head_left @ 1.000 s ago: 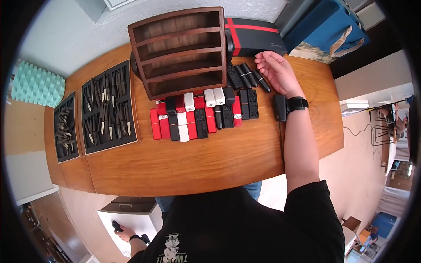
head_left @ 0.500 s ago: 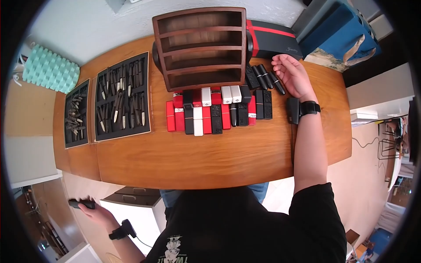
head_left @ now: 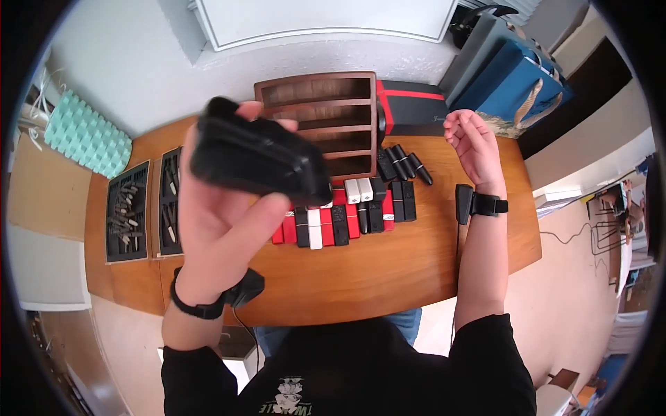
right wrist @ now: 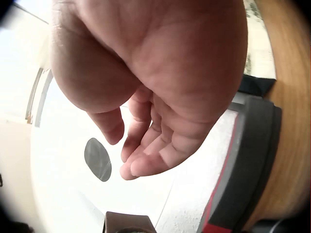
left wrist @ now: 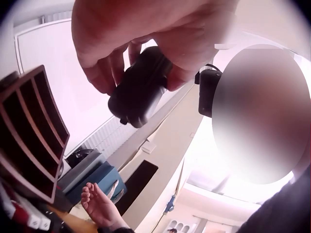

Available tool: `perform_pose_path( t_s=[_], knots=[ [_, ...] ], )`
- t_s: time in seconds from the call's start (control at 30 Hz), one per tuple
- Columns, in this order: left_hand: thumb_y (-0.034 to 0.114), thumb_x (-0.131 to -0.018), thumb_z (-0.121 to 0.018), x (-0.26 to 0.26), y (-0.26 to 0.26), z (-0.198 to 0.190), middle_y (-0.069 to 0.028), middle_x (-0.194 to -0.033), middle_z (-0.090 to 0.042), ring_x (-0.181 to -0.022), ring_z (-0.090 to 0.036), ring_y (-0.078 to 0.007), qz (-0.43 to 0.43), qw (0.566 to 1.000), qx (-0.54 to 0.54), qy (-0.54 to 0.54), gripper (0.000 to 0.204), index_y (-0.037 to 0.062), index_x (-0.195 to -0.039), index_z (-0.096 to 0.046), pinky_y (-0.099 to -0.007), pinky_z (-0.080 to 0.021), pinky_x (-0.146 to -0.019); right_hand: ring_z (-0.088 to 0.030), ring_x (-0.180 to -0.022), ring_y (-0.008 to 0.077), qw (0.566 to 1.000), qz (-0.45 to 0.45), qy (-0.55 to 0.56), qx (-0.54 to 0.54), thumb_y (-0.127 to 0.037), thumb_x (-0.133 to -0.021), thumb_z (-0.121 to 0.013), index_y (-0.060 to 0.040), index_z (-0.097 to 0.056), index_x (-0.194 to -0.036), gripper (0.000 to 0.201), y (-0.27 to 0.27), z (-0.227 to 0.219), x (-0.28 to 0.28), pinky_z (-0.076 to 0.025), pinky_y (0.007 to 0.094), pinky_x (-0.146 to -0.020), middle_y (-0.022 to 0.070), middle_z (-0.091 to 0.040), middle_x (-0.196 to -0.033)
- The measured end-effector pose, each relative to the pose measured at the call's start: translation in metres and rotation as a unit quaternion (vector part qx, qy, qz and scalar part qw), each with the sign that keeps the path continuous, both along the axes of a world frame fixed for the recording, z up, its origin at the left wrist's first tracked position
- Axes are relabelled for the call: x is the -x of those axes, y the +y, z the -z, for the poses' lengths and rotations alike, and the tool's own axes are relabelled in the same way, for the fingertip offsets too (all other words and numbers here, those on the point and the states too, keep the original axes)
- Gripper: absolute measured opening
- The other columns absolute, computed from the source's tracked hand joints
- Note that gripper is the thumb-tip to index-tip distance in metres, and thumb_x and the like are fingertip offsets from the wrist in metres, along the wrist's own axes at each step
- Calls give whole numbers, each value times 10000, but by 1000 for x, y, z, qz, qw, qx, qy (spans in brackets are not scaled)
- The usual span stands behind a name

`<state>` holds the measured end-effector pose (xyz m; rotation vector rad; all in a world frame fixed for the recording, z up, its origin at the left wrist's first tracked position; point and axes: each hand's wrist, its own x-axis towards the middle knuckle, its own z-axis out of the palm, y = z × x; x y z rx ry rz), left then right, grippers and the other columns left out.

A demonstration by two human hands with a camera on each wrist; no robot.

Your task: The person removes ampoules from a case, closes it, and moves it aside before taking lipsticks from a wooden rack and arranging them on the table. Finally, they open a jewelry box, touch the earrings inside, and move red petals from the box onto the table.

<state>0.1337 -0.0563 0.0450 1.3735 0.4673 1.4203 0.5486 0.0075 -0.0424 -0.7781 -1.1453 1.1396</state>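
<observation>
Raised close to the head camera, my left hand (head_left: 215,232) grips a black rounded handheld device (head_left: 253,156), thumb on one side and fingers on the other. The left wrist view shows the same device (left wrist: 138,90) between thumb and fingers, high above the table; its exact kind I cannot tell. My right hand (head_left: 477,151) holds nothing and hovers over the right side of the table, fingers loosely bent, as the right wrist view also shows. Nearest to it are several black tubes (head_left: 409,165) and a black box with a red ribbon (head_left: 423,114).
A wooden shelf rack (head_left: 316,83) stands at the back of the wooden table (head_left: 388,277). Before it are rows of red, white and black small boxes (head_left: 340,225). Trays of dark-handled small tools (head_left: 126,215) lie left, and a blue paper bag (head_left: 513,87) stands back right.
My left hand has come up from low beside the table to in front of the head camera, carrying the black device. My right hand stays over the table's right side. The head view has tilted up.
</observation>
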Motion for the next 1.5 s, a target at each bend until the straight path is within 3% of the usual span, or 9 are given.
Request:
perform_pose_path(
  t_s=[0.27,0.47,0.63,0.8,0.93,1.03,1.1,1.4,1.5],
  knots=[
    [28,-820,-841,35,-10,14,-121,-1425,-632,-1249,-641,-233,40,956,34,287,765,3,-1507,-507,-389,-464,-1136,-675,-882,109,988,41,-139,49,-202,-1092,-665,-25,-737,-1084,191,3,5,9,-540,276,-828,40,-754,-1033],
    [76,-726,-873,113,-84,35,-158,-1212,-675,-1109,-660,-311,-71,799,69,593,715,12,-1386,-607,-391,-510,-1000,-700,-926,129,929,103,-355,16,-177,-1059,-707,4,-742,-1144,203,16,-8,4,-563,294,-843,26,-752,-981],
    [18,-739,-837,162,-130,62,-159,-1194,-675,-1104,-664,-321,-174,753,135,620,601,9,-1300,-623,-392,-509,-1002,-706,-1110,292,832,146,-534,-40,-161,-981,-769,-12,-721,-1229,294,33,-19,-2,-577,379,-951,136,-743,-1238],
    [-24,-756,-816,210,-158,84,-157,-1217,-688,-1105,-677,-301,-274,719,161,618,654,19,-1376,-613,-391,-508,-1010,-402,-1533,428,734,121,-667,-41,-234,-867,-879,-169,-542,-1549,764,51,-11,-1,-396,494,-1242,223,-472,-1636],
    [127,-1035,-687,313,-203,124,-184,-1272,-709,-1172,-690,-269,-480,704,307,424,507,3,-1503,-535,-372,-524,-1014,-279,-1595,461,689,80,-719,-35,-339,-795,-935,-186,-440,-1641,992,73,-18,2,-393,516,-1256,263,-340,-1708],
    [367,-1087,-672,393,-269,198,-232,-1248,-733,-1108,-720,-328,-666,566,274,401,603,-33,-1510,-516,-419,-570,-970,-267,-1600,463,670,47,-740,-19,-400,-724,-976,-275,-359,-1684,1149,94,-18,3,-375,554,-1263,251,-289,-1732],
    [529,-1006,-730,451,-331,266,-302,-1180,-735,-1061,-733,-434,-713,365,303,517,705,-99,-1312,-635,-493,-607,-887,-258,-1605,461,666,35,-745,-9,-428,-716,-975,-278,-337,-1694,1177,101,-20,5,-371,561,-1263,250,-279,-1735],
    [649,-992,-593,422,-457,399,-294,-1270,-696,-1175,-688,-470,-559,101,597,567,776,-54,-1321,-602,-553,-576,-996,-158,-1637,464,659,-1,-751,49,-525,-710,-969,-311,-257,-1725,1258,105,-16,4,-300,577,-1292,268,-182,-1767],
    [635,-1003,-571,427,-461,405,-301,-1229,-698,-1122,-696,-471,-562,97,557,604,710,-24,-1263,-626,-566,-578,-940,-170,-1633,471,660,-5,-749,53,-588,-735,-941,-294,-264,-1725,1235,100,-19,-1,-299,581,-1289,274,-190,-1763]
  ],
)
